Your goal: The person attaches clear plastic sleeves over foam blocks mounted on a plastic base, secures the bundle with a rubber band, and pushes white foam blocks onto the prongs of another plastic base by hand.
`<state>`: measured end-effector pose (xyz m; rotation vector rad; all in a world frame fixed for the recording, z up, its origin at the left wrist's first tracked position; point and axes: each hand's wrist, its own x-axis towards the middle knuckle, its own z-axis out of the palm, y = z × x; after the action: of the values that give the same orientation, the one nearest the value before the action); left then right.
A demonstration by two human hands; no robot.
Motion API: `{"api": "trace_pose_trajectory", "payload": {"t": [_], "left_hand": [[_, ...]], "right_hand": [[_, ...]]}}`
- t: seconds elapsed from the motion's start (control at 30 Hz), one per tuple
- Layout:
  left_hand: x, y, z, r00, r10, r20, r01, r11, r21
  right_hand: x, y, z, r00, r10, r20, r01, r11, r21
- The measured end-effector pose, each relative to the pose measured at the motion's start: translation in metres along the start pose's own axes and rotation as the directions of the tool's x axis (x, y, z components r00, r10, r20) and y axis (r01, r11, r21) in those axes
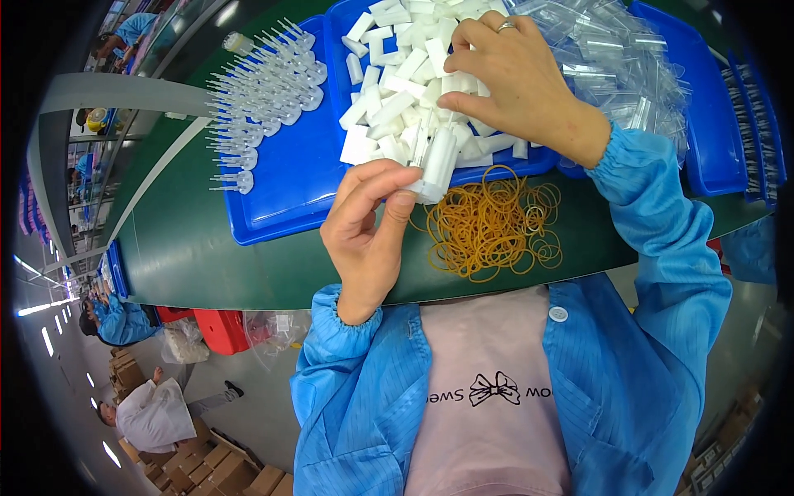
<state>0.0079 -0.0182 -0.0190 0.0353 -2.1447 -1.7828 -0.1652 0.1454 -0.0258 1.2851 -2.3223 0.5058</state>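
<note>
Fingers (376,180) of the left hand (364,236) grasp a clear-and-white piece (441,168) near the rubber bands (496,223). Shirt (496,446) carries dark, partly covered lettering (447,395) around a printed bow (495,389). Right hand (517,83) is at the white blocks (385,107); whether grasping one, I cannot tell.

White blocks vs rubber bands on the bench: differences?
Colour: the white blocks are white; the rubber bands are amber-brown.
Shape: the blocks are chunky and straight-edged; the bands are thin, rounded loops.
Place: the blocks lie in a blue tray; the bands lie directly on the green table.
Shared: both are loose, jumbled heaps.
</note>
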Motion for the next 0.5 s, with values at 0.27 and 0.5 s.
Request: {"api": "trace_pose_trajectory", "payload": {"t": [0.27,0.5], "left_hand": [[-0.0002,-0.0003,-0.0003,1.000,0.010,-0.015,-0.010,1.000,0.007],[-0.0009,0.0013,0.0014,0.999,0.030,-0.022,-0.030,1.000,0.000]], "right_hand": [[0.0005,-0.0042,0.0102,0.999,-0.037,-0.004,0.037,0.996,0.076],[0.0012,-0.0108,0.0089,0.998,0.037,-0.059,-0.013,0.931,0.365]]}}
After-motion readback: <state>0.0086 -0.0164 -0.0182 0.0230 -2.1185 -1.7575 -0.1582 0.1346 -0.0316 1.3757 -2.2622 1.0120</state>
